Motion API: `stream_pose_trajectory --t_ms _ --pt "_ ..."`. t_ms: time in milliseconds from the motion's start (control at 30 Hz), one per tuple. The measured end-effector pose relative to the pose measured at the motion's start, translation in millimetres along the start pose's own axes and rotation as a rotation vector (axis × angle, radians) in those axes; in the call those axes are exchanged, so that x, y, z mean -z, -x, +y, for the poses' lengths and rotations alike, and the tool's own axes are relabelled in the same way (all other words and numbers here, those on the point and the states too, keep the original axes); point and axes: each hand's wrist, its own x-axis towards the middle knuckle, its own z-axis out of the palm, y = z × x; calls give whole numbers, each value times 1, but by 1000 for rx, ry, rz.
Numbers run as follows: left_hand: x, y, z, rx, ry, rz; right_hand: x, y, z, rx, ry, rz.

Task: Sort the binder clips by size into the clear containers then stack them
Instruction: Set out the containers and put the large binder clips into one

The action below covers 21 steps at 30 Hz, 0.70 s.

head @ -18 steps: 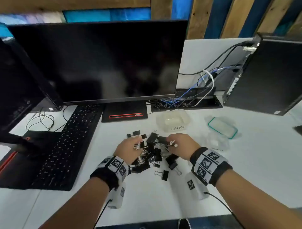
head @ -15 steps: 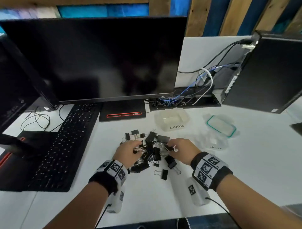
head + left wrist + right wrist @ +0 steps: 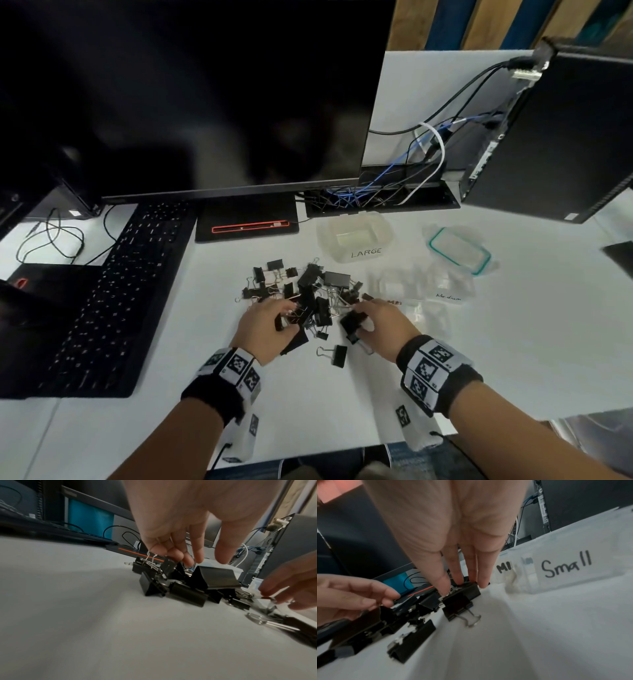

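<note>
My right hand (image 3: 380,329) has drawn back to the pile's (image 3: 310,277) near edge, fingers (image 3: 458,574) pinching a clip (image 3: 460,600), handle toward me; left hand (image 3: 263,329) hangs loose, touching the pile.

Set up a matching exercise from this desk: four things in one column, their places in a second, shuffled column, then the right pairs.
Things
1. container marked LARGE
2. teal-rimmed lid
3. keyboard
4. lone binder clip

Places
A. alone on the desk, on the near side of the clip pile
B. far to the left of the pile
C. just behind the pile
D. lying flat to the right of the LARGE container

Pairs: 1-C, 2-D, 3-B, 4-A
</note>
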Motion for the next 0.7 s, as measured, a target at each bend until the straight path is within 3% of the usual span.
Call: stream_pose_trajectory --t_ms 267,433,700 --pt "6 10 1 -53 -96 -126 -12 -3 -6 -86 -3 28" --pt "3 5 8 -1 -111 -134 -10 -6 -9 -122 29 48" --pt "-4 8 9 -27 -349 -139 -6 -9 -12 -190 27 48"
